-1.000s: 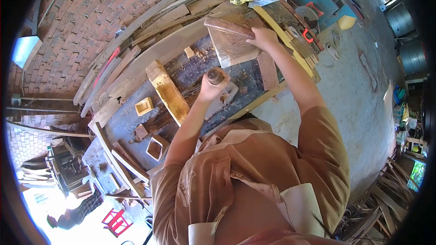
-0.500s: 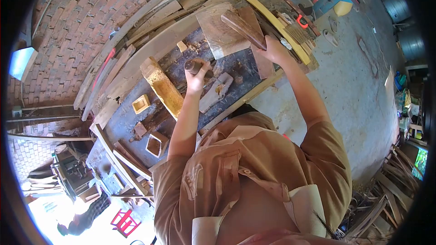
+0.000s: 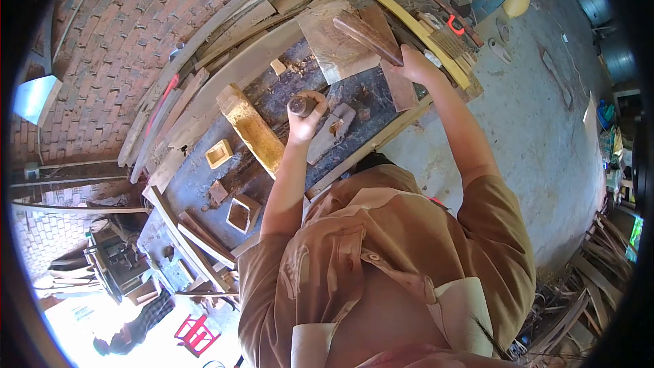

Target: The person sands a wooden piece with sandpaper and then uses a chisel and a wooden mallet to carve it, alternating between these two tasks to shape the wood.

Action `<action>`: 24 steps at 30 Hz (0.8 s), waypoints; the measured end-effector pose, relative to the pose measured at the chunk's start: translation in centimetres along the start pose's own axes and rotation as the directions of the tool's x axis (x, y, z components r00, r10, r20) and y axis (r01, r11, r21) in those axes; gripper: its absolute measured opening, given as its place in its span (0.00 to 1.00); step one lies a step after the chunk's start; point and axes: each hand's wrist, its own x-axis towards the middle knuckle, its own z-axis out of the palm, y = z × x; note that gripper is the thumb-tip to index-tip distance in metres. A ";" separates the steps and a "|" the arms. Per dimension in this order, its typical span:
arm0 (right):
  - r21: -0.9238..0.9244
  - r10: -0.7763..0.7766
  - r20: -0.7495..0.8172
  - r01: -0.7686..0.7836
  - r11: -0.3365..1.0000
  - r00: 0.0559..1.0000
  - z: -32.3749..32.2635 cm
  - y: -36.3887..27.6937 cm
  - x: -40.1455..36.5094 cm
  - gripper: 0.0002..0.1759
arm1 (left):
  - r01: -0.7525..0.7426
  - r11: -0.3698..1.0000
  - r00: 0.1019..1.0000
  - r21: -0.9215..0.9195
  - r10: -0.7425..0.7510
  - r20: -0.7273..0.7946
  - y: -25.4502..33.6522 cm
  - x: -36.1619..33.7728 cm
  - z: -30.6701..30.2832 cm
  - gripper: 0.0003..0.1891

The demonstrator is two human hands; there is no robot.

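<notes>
My left hand [image 3: 308, 123] is closed round the thick wooden handle of a chisel [image 3: 300, 105], its round butt facing up; the blade is mostly hidden. Just right of that hand lies a greyish wood piece [image 3: 332, 133] with a carved hollow and chips in it. My right hand [image 3: 417, 68] grips one end of a long dark wooden club [image 3: 366, 37], raised over the bench and pointing up and left, apart from the chisel. A long yellowish wood block [image 3: 252, 133] lies left of my left hand.
Two small hollow wooden boxes [image 3: 219, 155] and a small block [image 3: 278, 66] lie on the dark workbench [image 3: 194, 187]. A flat board [image 3: 334, 48] sits at the back. Planks [image 3: 184, 105] line the brick wall; a red stool [image 3: 196, 334] stands at lower left.
The chisel handle now stands more upright in my left hand, its butt turned towards me. The club remains raised in my right hand. The whole view has shifted slightly.
</notes>
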 end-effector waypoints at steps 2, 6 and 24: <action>-0.009 -0.029 -0.028 0.029 1.000 0.999 0.1 0.1 0.0 0.28 | 0.002 1.000 1.000 -0.025 -0.001 0.002 -0.2 -0.2 0.1 0.05; -0.007 -0.006 -0.020 0.006 1.000 1.000 0.4 0.2 0.5 0.29 | -0.011 0.999 0.999 -0.053 0.013 0.031 -0.1 -0.5 0.0 0.06; -0.011 0.017 -0.010 -0.017 1.000 1.000 0.4 0.1 0.4 0.27 | -0.051 0.998 0.999 -0.024 0.051 0.008 -0.2 -0.8 1.3 0.04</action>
